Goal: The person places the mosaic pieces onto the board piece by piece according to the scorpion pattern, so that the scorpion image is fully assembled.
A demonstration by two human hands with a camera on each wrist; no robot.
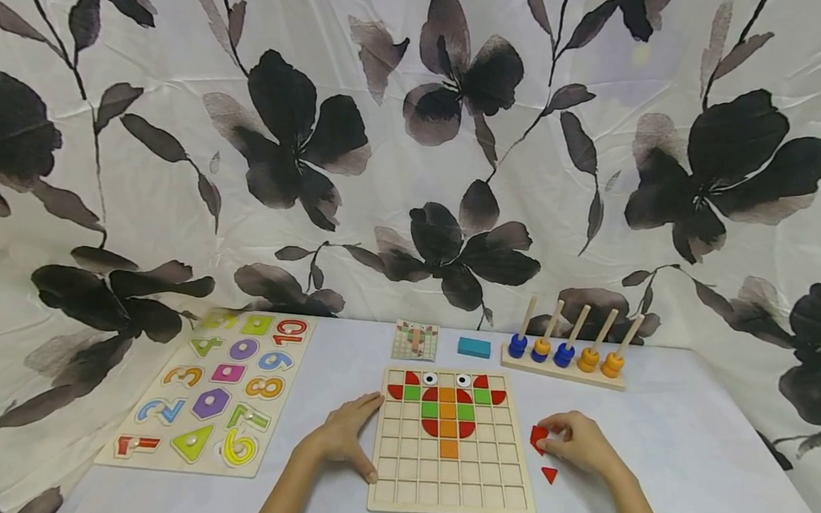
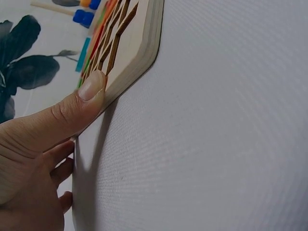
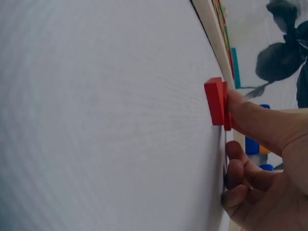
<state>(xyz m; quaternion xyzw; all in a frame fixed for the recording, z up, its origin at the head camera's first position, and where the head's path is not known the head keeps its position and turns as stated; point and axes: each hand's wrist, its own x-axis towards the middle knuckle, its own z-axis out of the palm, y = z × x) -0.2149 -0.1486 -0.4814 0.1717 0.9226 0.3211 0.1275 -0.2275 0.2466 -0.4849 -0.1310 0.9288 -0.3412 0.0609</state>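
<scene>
A square wooden grid board [image 1: 448, 496] lies on the white table, with red, green and orange pieces and two eye pieces set in its upper cells. Along its left edge rests my left hand [image 1: 345, 434], fingers and thumb spread; the left wrist view shows the thumb [image 2: 91, 94] against the board's side. Right of the board, my right hand [image 1: 577, 442] holds red pieces [image 1: 538, 439] between thumb and fingers; how many is unclear. Just below lies a loose red triangle [image 1: 548, 475]. In the right wrist view, the thumb [image 3: 255, 115] is behind a red block [image 3: 214, 102].
On the left lies a number-and-shape puzzle board [image 1: 171, 431]. Behind the grid board are a pattern card [image 1: 415, 342], a blue block [image 1: 474, 348] and a peg stand [image 1: 565, 369] with blue and orange beads. A floral cloth [image 1: 389, 165] hangs behind the table.
</scene>
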